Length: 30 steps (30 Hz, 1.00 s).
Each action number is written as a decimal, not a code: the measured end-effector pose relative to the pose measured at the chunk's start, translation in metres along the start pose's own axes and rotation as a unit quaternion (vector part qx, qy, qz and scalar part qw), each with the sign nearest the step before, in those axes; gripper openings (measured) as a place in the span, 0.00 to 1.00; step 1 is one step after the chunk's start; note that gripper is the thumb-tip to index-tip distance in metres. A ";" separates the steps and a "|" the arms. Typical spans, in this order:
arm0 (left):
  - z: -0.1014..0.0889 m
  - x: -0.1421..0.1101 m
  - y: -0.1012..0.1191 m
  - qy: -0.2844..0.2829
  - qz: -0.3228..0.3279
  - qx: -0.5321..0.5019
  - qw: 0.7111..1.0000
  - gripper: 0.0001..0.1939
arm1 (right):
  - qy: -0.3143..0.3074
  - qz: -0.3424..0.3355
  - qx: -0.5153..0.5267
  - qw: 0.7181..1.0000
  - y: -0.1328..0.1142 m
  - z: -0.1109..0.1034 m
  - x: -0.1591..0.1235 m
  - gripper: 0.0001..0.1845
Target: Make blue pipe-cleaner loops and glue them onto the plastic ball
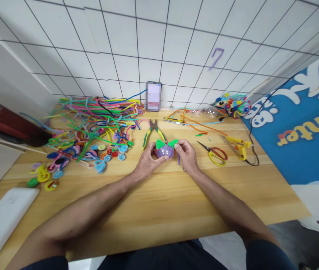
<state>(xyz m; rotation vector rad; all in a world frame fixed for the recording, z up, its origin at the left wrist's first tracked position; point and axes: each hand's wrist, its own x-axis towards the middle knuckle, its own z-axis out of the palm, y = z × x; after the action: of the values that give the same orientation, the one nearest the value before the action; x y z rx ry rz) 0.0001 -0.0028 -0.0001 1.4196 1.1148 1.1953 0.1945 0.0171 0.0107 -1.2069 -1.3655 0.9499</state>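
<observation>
Over the middle of the table, my left hand (148,161) grips a small clear plastic ball (164,151) that looks purple inside and has a red rim. Two fuzzy green ear-shaped pieces (161,144) stand on its top edge. My right hand (187,153) pinches the right green piece (173,143) between thumb and finger. A short purple strip (179,159) lies beside the right hand. Just beyond the left hand are pliers (151,132) with yellow-green handles. Scissors (214,154) with red and yellow handles rest to the right.
A yellow glue gun (240,145) with a black cord lies at the right. Tangled pipe cleaners (100,108) and coiled pieces (100,165) spread over the left side. A phone (153,96) leans on the tiled wall. A white box-like object (6,221) sits front left.
</observation>
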 end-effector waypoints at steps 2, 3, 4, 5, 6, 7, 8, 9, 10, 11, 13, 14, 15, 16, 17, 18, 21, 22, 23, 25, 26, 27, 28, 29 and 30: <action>-0.001 -0.001 0.002 0.015 -0.003 -0.014 1.000 0.32 | -0.026 -0.003 0.010 1.000 -0.001 0.000 -0.002 0.19; -0.002 -0.001 0.003 0.027 -0.003 -0.025 0.999 0.31 | -0.045 -0.005 0.012 0.999 -0.002 0.000 -0.003 0.20; -0.003 0.000 0.004 0.039 -0.003 -0.039 0.998 0.28 | -0.066 -0.007 0.007 0.998 -0.002 0.000 -0.003 0.22; -0.005 0.001 0.005 0.046 -0.004 -0.056 0.997 0.25 | -0.086 -0.009 -0.003 0.996 -0.002 0.000 -0.004 0.23; -0.006 0.002 0.005 0.050 -0.006 -0.073 0.996 0.22 | -0.100 -0.009 -0.016 0.995 -0.002 0.000 -0.005 0.24; -0.007 0.003 0.005 0.050 -0.010 -0.090 0.995 0.20 | -0.109 -0.008 -0.031 0.994 -0.001 0.000 -0.005 0.24; -0.008 0.005 0.004 0.048 -0.015 -0.103 0.993 0.19 | -0.113 -0.007 -0.044 0.993 0.000 0.000 -0.005 0.25; -0.009 0.006 0.003 0.047 -0.021 -0.112 0.992 0.18 | -0.116 -0.005 -0.054 0.992 0.000 0.000 -0.005 0.24; -0.009 0.006 0.002 0.049 -0.025 -0.117 0.992 0.19 | -0.118 -0.003 -0.057 0.991 0.001 0.000 -0.005 0.24; -0.009 0.007 0.001 0.052 -0.028 -0.116 0.992 0.19 | -0.121 -0.001 -0.055 0.991 0.001 -0.001 -0.005 0.24; -0.008 0.006 0.001 0.050 -0.025 -0.107 0.993 0.18 | -0.127 0.004 -0.034 0.991 0.001 -0.002 -0.006 0.25; -0.007 0.004 0.001 0.046 -0.015 -0.102 0.994 0.18 | -0.131 0.007 -0.019 0.991 0.001 -0.003 -0.006 0.25; -0.007 0.002 0.002 0.041 0.002 -0.093 0.995 0.16 | -0.136 0.007 -0.003 0.991 0.001 -0.004 -0.007 0.26; -0.007 0.000 0.004 0.036 0.026 -0.077 0.996 0.15 | -0.140 0.005 0.011 0.990 0.001 -0.006 -0.007 0.27; -0.007 -0.002 0.005 0.032 0.054 -0.055 0.996 0.13 | -0.145 0.000 0.023 0.989 0.002 -0.008 -0.008 0.29; -0.007 -0.004 0.007 0.029 0.082 -0.030 0.996 0.11 | -0.149 -0.007 0.033 0.988 0.002 -0.009 -0.008 0.30; -0.007 -0.008 0.010 0.019 0.134 0.037 0.990 0.08 | -0.159 -0.024 0.049 0.986 0.005 -0.015 -0.009 0.31; -0.007 -0.009 0.010 0.016 0.141 0.047 0.989 0.08 | -0.161 -0.026 0.050 0.985 0.006 -0.017 -0.009 0.31; -0.006 -0.010 0.011 0.014 0.144 0.053 0.988 0.07 | -0.165 -0.027 0.048 0.985 0.007 -0.018 -0.009 0.32; -0.006 -0.010 0.011 0.013 0.147 0.060 0.987 0.06 | -0.167 -0.028 0.040 0.985 0.008 -0.019 -0.008 0.32; -0.005 -0.010 0.011 0.015 0.149 0.061 0.987 0.05 | -0.168 -0.029 0.035 0.985 0.008 -0.019 -0.009 0.32; -0.004 -0.010 0.011 0.017 0.153 0.061 0.986 0.05 | -0.170 -0.029 0.030 0.985 0.008 -0.018 -0.010 0.32; -0.004 -0.010 0.011 0.018 0.158 0.058 0.986 0.07 | -0.174 -0.030 0.027 0.984 0.007 -0.018 -0.011 0.32; -0.003 -0.010 0.012 0.017 0.163 0.055 0.985 0.08 | -0.177 -0.032 0.026 0.983 0.006 -0.018 -0.012 0.32; -0.003 -0.010 0.013 0.015 0.168 0.050 0.984 0.09 | -0.178 -0.036 0.026 0.983 0.003 -0.017 -0.013 0.31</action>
<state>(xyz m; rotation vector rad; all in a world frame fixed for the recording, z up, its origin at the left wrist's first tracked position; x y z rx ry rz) -0.0031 -0.0138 0.0113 1.7215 0.9917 1.4138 0.2116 0.0035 0.0076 -0.9708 -1.6400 1.1833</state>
